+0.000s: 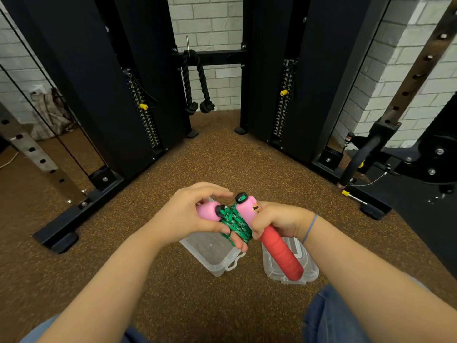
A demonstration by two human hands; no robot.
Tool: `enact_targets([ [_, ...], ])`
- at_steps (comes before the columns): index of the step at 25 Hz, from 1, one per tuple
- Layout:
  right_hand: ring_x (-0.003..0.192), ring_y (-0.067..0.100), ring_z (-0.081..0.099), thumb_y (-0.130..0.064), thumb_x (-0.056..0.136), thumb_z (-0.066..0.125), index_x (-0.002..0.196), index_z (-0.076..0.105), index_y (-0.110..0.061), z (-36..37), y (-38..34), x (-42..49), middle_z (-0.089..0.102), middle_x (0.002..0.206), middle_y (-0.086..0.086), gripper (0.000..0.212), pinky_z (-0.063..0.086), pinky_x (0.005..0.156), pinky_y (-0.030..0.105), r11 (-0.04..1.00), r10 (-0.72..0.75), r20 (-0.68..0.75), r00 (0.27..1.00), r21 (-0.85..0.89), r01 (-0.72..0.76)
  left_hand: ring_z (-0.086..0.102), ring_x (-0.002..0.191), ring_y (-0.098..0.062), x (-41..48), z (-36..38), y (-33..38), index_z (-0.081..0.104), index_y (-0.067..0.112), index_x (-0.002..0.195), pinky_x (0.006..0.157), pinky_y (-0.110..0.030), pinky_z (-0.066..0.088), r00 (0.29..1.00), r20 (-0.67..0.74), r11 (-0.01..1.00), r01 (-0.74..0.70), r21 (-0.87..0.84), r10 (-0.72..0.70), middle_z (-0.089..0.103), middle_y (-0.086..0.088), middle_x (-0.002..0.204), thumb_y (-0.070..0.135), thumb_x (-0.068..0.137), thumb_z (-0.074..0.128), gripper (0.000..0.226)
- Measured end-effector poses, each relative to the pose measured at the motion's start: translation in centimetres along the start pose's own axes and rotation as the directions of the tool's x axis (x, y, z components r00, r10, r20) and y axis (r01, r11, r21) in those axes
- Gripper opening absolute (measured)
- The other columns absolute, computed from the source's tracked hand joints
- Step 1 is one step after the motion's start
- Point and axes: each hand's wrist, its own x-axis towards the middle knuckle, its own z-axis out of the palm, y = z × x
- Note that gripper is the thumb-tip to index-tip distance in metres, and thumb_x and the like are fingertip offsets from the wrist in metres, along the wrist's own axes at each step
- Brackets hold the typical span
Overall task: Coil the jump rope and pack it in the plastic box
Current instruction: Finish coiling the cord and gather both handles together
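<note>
The jump rope's green cord [234, 222] is bunched in tight coils between my two hands, above the floor. My left hand [190, 214] grips one pink handle [208, 211], with two fingers under the coils. My right hand [277, 222] holds the other handle [279, 253], whose pink head points up and whose red grip slants down to the right. Below my hands the clear plastic box [210, 251] stands open on the floor. Its clear lid [306, 266] lies to its right, partly hidden by the red grip.
Speckled brown rubber floor [173, 280] lies all around the box. Black cable-machine columns [103, 95] and their base rails [81, 209] stand left and right ahead. A black rope attachment [197, 82] hangs at the back. My knees in jeans [331, 318] are at the bottom edge.
</note>
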Motion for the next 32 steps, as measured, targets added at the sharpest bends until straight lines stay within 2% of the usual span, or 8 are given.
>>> enact_targets([
  [3,0.059,0.012,0.063,0.001,0.058,0.053,0.087,0.055,0.011,0.5,0.3,0.2,0.069,0.063,-0.001,0.032,0.051,0.071,0.023,0.999,0.015,0.030,0.999,0.028,-0.016,0.058,0.107,0.006,-0.2,-0.2,0.2,0.060,0.039,0.113,0.085,-0.011,0.047,0.970,0.231,0.981,0.116,-0.158,-0.078,0.062,0.029,0.111,0.017,0.065,0.083,0.057],
  [6,0.058,0.011,0.063,-0.004,0.065,0.058,0.079,0.059,0.000,1.0,0.3,0.4,0.068,0.063,-0.001,0.014,0.051,0.070,0.021,0.998,0.001,0.073,0.997,0.061,-0.005,0.064,0.091,0.000,-0.5,0.0,0.4,0.063,0.031,0.109,0.077,-0.015,0.049,0.926,0.371,0.966,0.155,-0.205,-0.070,0.068,0.017,0.101,0.014,0.072,0.079,0.043],
  [11,0.074,0.021,0.066,-0.025,0.065,0.076,0.104,0.061,0.007,1.1,0.4,0.8,0.074,0.077,0.002,0.053,0.049,0.087,0.031,0.997,0.016,0.082,0.997,0.080,-0.023,0.062,0.071,-0.005,-0.3,0.1,1.0,0.060,0.017,0.098,0.063,-0.014,0.048,0.914,0.391,0.957,0.201,-0.207,-0.107,0.064,-0.009,0.090,0.003,0.078,0.071,0.027],
  [16,0.064,0.017,0.072,-0.036,0.056,0.084,0.085,0.075,-0.010,1.5,0.2,1.2,0.075,0.073,0.007,0.039,0.059,0.071,0.027,0.977,-0.004,-0.041,0.999,0.211,0.013,0.059,0.071,-0.004,-0.1,0.4,0.4,0.055,0.011,0.105,0.068,-0.021,0.047,0.890,0.427,0.949,0.259,-0.180,-0.162,0.064,-0.005,0.086,0.013,0.083,0.067,0.025],
  [20,0.056,0.017,0.067,-0.019,0.073,0.072,0.085,0.068,-0.004,2.0,-0.1,1.4,0.071,0.066,0.010,0.020,0.058,0.063,0.028,0.990,-0.005,-0.290,0.957,0.135,0.046,0.066,0.081,-0.010,-0.1,0.3,-0.1,0.054,0.010,0.110,0.070,-0.027,0.053,0.878,0.433,0.898,0.346,-0.273,-0.206,0.067,-0.008,0.092,0.014,0.083,0.065,0.029],
  [24,0.058,0.019,0.050,-0.048,0.053,0.087,0.067,0.061,-0.003,1.2,0.6,1.4,0.055,0.064,0.014,0.053,0.039,0.056,0.026,0.995,-0.074,-0.584,0.808,-0.098,0.020,0.069,0.071,-0.018,-0.2,0.0,-0.3,0.058,0.015,0.095,0.053,-0.026,0.054,0.884,0.384,0.866,0.395,-0.308,-0.266,0.068,-0.019,0.102,0.028,0.076,0.065,0.024],
  [27,0.065,0.012,0.059,-0.032,0.060,0.086,0.069,0.064,-0.017,1.2,0.6,1.2,0.065,0.068,-0.001,0.028,0.047,0.064,0.025,0.990,-0.097,-0.493,0.865,-0.139,0.032,0.068,0.066,-0.016,-0.1,0.1,-0.5,0.059,0.014,0.093,0.052,-0.028,0.054,0.895,0.329,0.879,0.395,-0.266,-0.302,0.067,-0.017,0.097,0.021,0.080,0.064,0.016],
  [32,0.075,0.019,0.058,-0.012,0.060,0.081,0.091,0.061,-0.009,1.4,1.0,1.7,0.063,0.082,0.008,0.037,0.049,0.072,0.037,0.958,-0.107,-0.541,0.834,-0.280,-0.059,0.067,0.057,-0.013,-0.2,0.3,-0.7,0.062,0.020,0.089,0.050,-0.027,0.052,0.894,0.268,0.874,0.422,-0.241,-0.358,0.068,-0.007,0.084,0.019,0.081,0.068,0.011],
])
